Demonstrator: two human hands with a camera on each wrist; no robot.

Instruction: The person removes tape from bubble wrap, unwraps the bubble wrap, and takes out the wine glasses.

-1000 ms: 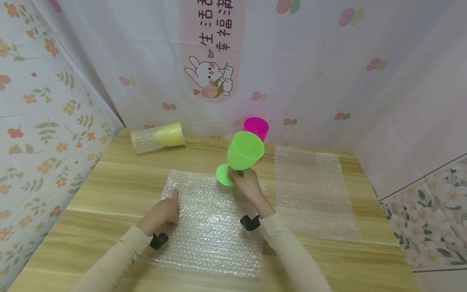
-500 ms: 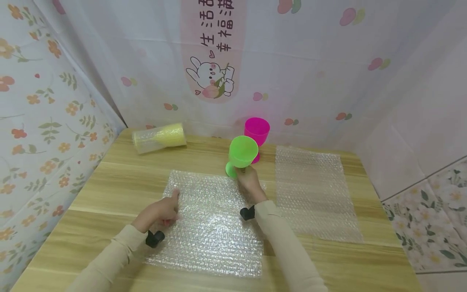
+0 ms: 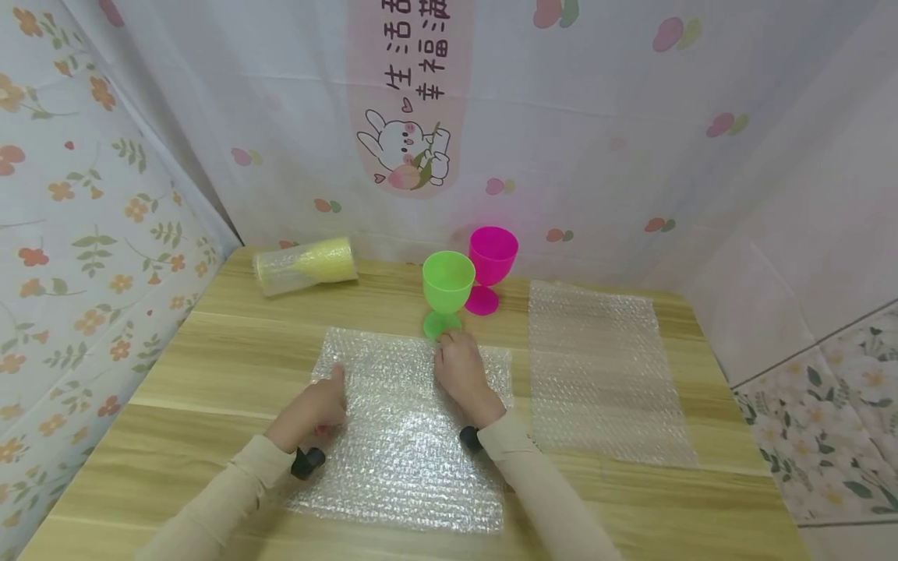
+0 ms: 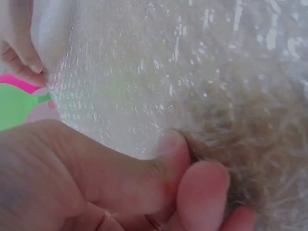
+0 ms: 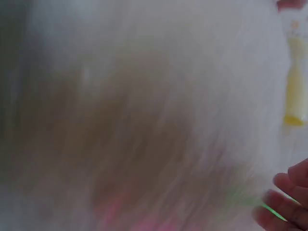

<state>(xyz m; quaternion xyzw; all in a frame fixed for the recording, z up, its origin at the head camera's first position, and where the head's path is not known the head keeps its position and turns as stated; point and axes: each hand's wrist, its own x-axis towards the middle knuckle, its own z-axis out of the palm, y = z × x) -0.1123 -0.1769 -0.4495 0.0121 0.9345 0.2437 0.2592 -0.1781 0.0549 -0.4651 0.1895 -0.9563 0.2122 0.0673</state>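
Note:
A sheet of bubble wrap (image 3: 414,421) lies flat before me. My left hand (image 3: 312,409) rests at its left edge with one digit stretched forward. In the left wrist view its thumb (image 4: 166,166) and a bent fingertip (image 4: 202,192) lie close together against the wrap; I cannot tell whether they pinch it. Just behind the sheet a green plastic goblet (image 3: 449,282) stands upright. My right hand (image 3: 463,374) is over the wrap's far edge, fingertips right at the goblet's foot. The right wrist view shows those fingers (image 5: 284,204) loosely bent and the wrap blurred.
A pink goblet (image 3: 493,257) stands upright just behind and right of the green one. At the back left lies a yellow goblet (image 3: 326,261) wrapped in bubble wrap. A second bubble wrap sheet (image 3: 599,374) lies flat on the right of the wooden table (image 3: 224,343).
The green goblet has gone from tilted in my right hand to standing upright behind the wrap. My right hand has let go of its stem and drawn back. The left hand hardly moved.

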